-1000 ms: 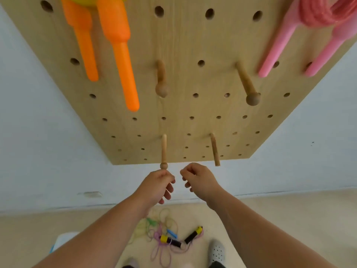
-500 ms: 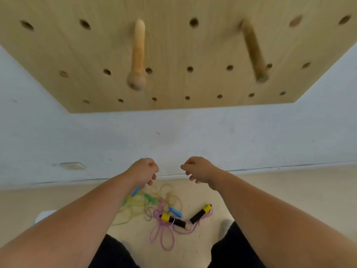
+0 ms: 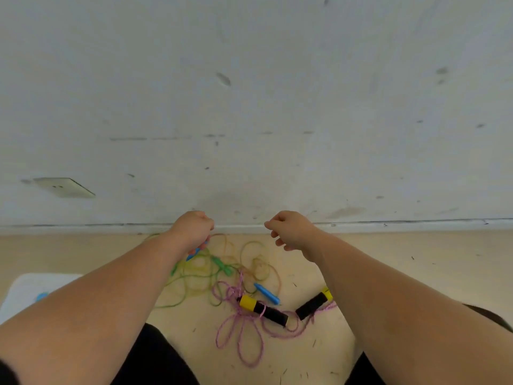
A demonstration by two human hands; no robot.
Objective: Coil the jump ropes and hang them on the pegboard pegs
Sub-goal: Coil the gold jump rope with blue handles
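We are hovering our loosely curled left hand (image 3: pixel 191 230) and right hand (image 3: pixel 291 232) at frame centre, over tangled jump ropes (image 3: pixel 263 311) lying on the floor (image 3: pixel 416 273).

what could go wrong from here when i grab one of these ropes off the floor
The pink rope, green rope and tan rope overlap in one tangle, so lifting any one would likely drag the others along. The pink cord also crosses over its black-and-yellow handle, so a hard pull may tighten a knot there.
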